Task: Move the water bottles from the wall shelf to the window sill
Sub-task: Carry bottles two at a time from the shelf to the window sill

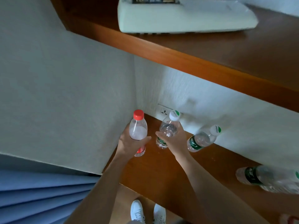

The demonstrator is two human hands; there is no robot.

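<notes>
While both hands grip upright bottles on the wall shelf (161, 172), left hand (129, 143) on the red-capped bottle (138, 131), right hand (176, 141) on the green-labelled bottle (169, 128), a third bottle (202, 139) stands just right, probably untouched.

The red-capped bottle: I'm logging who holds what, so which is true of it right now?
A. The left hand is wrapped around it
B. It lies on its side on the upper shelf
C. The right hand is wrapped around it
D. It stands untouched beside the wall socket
A: the left hand is closed around the body of the red-capped bottle, while the right hand grips a green-labelled bottle beside it.
</notes>
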